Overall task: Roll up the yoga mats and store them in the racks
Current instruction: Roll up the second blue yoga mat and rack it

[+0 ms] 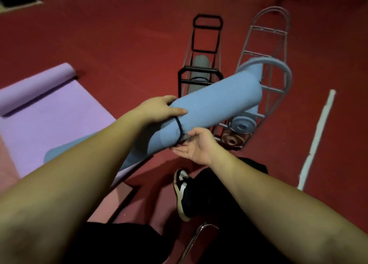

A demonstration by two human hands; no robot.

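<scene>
While our left hand [161, 109] curls over the top of the rolled blue mat [201, 112], thumb laid along its side, our right hand [196, 146] lies palm up beneath the roll with fingers relaxed and straight, touching its underside close to a dark cord [180, 129] looped around the mat. We hold the roll in the air at a slant, its far end reaching up over the 2 racks and its near end dropping behind our left forearm.

Both racks stand on the red floor [119, 50] ahead of us. A black-framed rack [200, 72] on the left carries 1 grey rolled mat [201, 64]. Just beside it, on its right, a pale metal rack [264, 44] holds a second blue roll [242, 126], whose spiral end faces us, with a pinkish roll [232, 141] below it; a loose blue mat edge [278, 66] arcs over this rack's middle.

Toward the floor's left edge a purple mat [53, 114] lies spread, its far end partly rolled, and a pink mat [111, 202] lies under its near side. Well right of the racks a white line [318, 136] crosses the floor. Our black trousers and 1 dark shoe [182, 194] with a white sole show below the hands, and a curved chrome tube [199, 236] sits near the bottom edge.
</scene>
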